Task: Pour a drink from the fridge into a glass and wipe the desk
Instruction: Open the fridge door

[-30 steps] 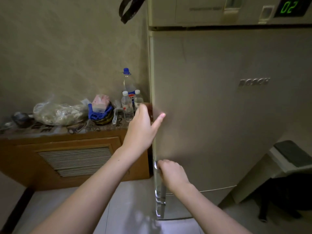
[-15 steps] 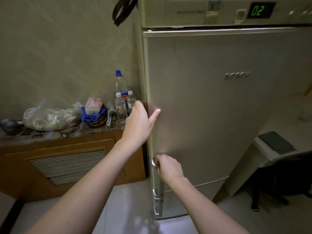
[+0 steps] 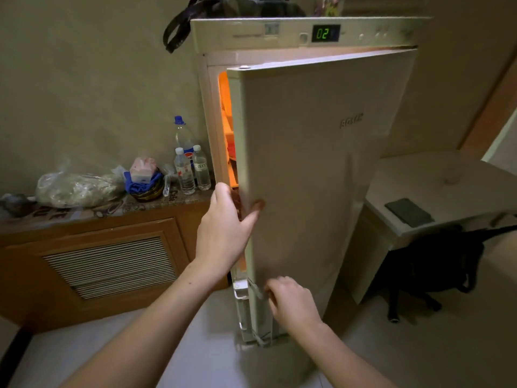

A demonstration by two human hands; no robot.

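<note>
well, the fridge point(image 3: 307, 37) stands against the wall with its door point(image 3: 313, 177) swung partly open, orange light glowing in the gap along its left edge. what sits on the shelves is too blurred to tell, so no drink can be picked out inside. right of the fridge is a pale desk point(image 3: 436, 189) with a dark flat thing point(image 3: 409, 212) lying on it. left of the fridge, a wooden cabinet point(image 3: 106, 264) carries three plastic bottles point(image 3: 184, 169) and a bag point(image 3: 75, 189). the left hand point(image 3: 223, 233) wraps the door's open edge, thumb on the front, fingers behind it. lower down, the right hand point(image 3: 293, 303) is clenched around the door handle point(image 3: 256, 291).
</note>
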